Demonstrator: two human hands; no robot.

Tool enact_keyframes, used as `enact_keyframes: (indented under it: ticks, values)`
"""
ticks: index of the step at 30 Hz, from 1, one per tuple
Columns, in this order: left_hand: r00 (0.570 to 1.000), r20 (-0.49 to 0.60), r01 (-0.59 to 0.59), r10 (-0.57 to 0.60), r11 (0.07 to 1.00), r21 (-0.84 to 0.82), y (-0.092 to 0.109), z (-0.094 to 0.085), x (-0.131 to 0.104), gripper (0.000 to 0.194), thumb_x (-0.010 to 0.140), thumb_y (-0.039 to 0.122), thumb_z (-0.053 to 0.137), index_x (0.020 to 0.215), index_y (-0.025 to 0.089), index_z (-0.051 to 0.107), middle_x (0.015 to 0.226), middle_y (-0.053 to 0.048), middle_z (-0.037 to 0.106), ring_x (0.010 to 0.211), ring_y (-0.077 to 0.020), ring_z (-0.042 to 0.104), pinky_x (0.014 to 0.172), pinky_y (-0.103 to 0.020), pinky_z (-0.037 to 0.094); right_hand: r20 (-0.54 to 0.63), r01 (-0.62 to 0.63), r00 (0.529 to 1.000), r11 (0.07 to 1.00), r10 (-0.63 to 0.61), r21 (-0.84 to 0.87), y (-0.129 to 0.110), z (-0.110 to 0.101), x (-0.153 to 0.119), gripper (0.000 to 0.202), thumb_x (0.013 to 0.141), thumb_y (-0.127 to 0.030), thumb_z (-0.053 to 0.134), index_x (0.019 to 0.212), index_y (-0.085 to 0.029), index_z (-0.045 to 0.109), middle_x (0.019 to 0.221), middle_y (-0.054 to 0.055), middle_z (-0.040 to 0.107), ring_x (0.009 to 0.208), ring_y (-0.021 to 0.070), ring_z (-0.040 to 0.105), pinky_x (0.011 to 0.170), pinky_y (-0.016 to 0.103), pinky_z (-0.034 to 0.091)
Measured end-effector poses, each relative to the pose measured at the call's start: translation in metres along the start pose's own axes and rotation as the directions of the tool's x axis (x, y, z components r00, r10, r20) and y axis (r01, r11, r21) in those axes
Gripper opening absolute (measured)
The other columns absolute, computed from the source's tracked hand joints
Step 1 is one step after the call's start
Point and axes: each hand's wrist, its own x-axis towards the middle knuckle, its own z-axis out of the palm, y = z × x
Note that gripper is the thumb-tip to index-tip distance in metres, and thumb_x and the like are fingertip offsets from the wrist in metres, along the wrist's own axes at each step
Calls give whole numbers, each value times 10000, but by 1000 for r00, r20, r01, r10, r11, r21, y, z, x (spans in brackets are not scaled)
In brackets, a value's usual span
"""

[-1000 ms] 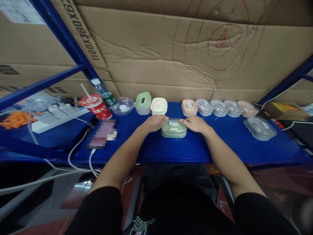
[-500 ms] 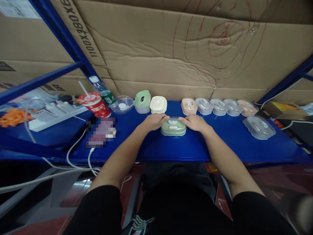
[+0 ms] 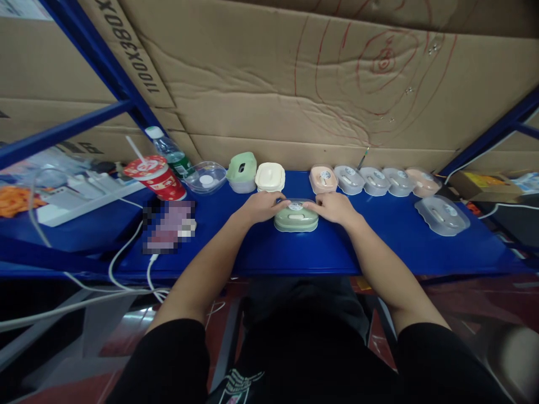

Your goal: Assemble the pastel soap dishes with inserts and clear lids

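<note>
A green plastic box with a clear lid [image 3: 296,223] stands upright on the blue table in front of me. It has a round label on top and a pale oblong piece at the front of the lid. My left hand [image 3: 263,206] grips its left side, with the thumb reaching over the lid. On the opposite side my right hand [image 3: 337,207] holds it the same way, thumb on the lid's edge. The far fingers of both hands are partly hidden. Behind stand a cream box [image 3: 270,177] and a green box [image 3: 241,171] with a dark slot.
Several grey and peach lidded boxes [image 3: 364,180] line the back right. One grey box [image 3: 442,215] sits nearer on the right. At left are a clear lid [image 3: 206,179], a red cup [image 3: 158,177], a water bottle [image 3: 170,154], a power strip [image 3: 90,202] and white cables [image 3: 113,266].
The view has shifted slightly, so everything sits a little further left and higher. Both hands stay on the green box, with a small shift of the fingers.
</note>
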Motion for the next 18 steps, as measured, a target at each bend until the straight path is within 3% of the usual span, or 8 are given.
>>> enact_keyframes:
  ticks: [7, 13, 18]
  values:
    - [1000, 10, 11, -10, 1000, -17, 2, 0, 1, 486, 996, 620, 598, 1221, 219, 754, 770, -43, 752, 785, -266, 712, 708, -355, 455, 34, 76, 996, 987, -82, 142, 5, 3, 1, 575, 1049, -721, 535, 1241, -224, 752, 1121, 102, 815, 1001, 290, 745, 763, 353, 495]
    - [1000, 10, 15, -14, 998, -54, -2, 1, 1, 489, 987, 632, 605, 1190, 215, 762, 773, -53, 739, 776, -262, 698, 709, -355, 457, 13, 181, 982, 959, -189, 219, 4, 11, 6, 494, 1103, -594, 499, 1302, -221, 755, 1289, 105, 795, 1156, 306, 736, 933, 387, 546]
    - [999, 27, 31, -29, 998, -48, -5, -2, 0, 538, 999, 675, 538, 1143, 205, 758, 838, -67, 762, 814, -266, 706, 715, -349, 452, -4, 169, 985, 956, -173, 238, -1, 15, 7, 475, 1127, -540, 476, 1382, -227, 725, 1373, 104, 772, 1220, 307, 733, 1019, 417, 555]
